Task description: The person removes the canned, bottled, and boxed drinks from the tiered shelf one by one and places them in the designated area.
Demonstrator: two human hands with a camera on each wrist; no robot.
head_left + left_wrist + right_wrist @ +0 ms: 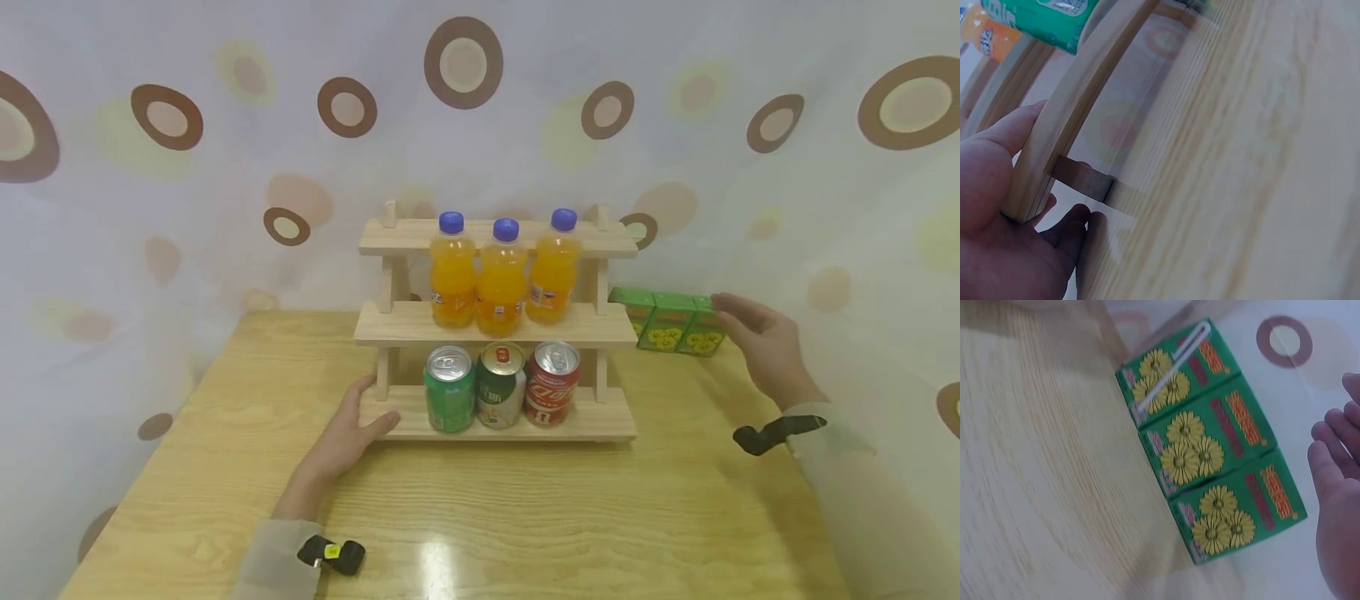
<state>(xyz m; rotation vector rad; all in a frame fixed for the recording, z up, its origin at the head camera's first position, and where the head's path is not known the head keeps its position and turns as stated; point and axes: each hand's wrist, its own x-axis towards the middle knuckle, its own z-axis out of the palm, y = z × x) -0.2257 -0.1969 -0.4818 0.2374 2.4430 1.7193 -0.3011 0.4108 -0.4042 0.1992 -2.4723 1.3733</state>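
Note:
My left hand grips the left end of the bottom board of a three-step wooden display rack. In the left wrist view the thumb lies on the board, with the other fingers below and partly hidden. My right hand is beside the right end of a row of three green drink cartons with yellow flowers. Seen in the right wrist view, its fingers are extended and hold nothing. On the bottom step stand a green can, a dark green and white can and a red can.
Three orange drink bottles with blue caps stand on the middle step, in front of the top board. The wooden table ends at a patterned cloth behind. The cartons stand behind the rack's right side; one bears a white straw.

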